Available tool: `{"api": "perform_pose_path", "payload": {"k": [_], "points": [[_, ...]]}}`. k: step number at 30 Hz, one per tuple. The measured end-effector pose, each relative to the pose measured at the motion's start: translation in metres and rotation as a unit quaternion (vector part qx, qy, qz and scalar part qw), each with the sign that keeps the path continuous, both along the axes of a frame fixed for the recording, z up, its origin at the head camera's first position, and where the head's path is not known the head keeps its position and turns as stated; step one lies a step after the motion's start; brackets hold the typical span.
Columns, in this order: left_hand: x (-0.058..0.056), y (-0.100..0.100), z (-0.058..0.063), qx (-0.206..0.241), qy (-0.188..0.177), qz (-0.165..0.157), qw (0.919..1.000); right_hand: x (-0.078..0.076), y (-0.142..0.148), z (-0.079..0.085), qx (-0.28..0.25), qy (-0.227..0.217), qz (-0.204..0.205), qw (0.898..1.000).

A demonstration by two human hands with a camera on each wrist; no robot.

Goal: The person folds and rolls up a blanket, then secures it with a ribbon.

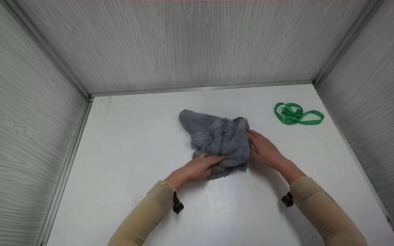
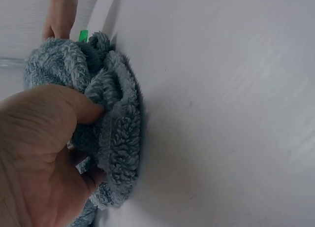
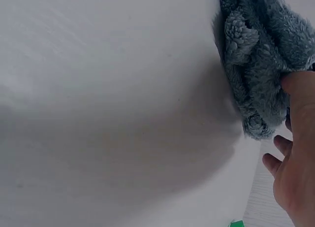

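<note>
A bunched grey fluffy cloth lies in loose folds on the white table, one end stretching toward the back left. My left hand grips its near left edge; in the left wrist view the thumb lies over a fold and the fingers curl underneath. At the cloth's right side is my right hand. Its thumb presses into the pile in the right wrist view, with the index finger partly hidden behind the fabric. The other fingertips of that hand show beyond the cloth's edge.
A loosely looped green ribbon lies at the back right of the table. Grey wood-grain panels rise behind the table and on both sides. A small black device sits at each wrist.
</note>
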State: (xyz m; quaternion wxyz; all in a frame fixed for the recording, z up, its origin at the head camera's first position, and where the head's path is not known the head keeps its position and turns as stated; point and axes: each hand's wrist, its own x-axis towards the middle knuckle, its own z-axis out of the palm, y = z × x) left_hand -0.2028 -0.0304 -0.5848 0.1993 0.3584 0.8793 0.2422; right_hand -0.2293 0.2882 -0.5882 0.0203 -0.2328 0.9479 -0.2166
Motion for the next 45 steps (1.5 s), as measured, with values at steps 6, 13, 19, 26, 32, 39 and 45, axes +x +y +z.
{"api": "perform_pose_path", "payload": {"k": [6,13,19,26,32,39,45], "points": [[-0.015,0.000,0.012,0.064,-0.036,0.079,0.9941,0.000,-0.016,-0.001,-0.071,-0.046,-0.027,0.996],[-0.044,0.007,0.023,0.103,0.033,0.222,0.9691,-0.005,-0.027,0.001,-0.084,-0.046,-0.047,0.994],[-0.063,0.004,0.018,0.085,-0.047,0.261,0.9604,-0.005,-0.033,0.006,-0.116,-0.017,-0.028,0.993],[-0.065,-0.003,0.024,0.084,-0.091,0.269,0.9552,-0.006,-0.032,0.017,-0.148,0.003,-0.033,0.988],[-0.068,-0.024,0.036,0.161,-0.119,0.303,0.9316,-0.009,-0.022,0.028,-0.202,0.028,-0.056,0.977],[-0.072,-0.058,0.057,0.231,-0.108,0.328,0.9098,-0.015,-0.007,0.043,-0.244,0.063,-0.111,0.961],[-0.069,-0.086,0.072,0.285,-0.105,0.352,0.8852,-0.020,0.003,0.058,-0.283,0.067,-0.148,0.945]]}}
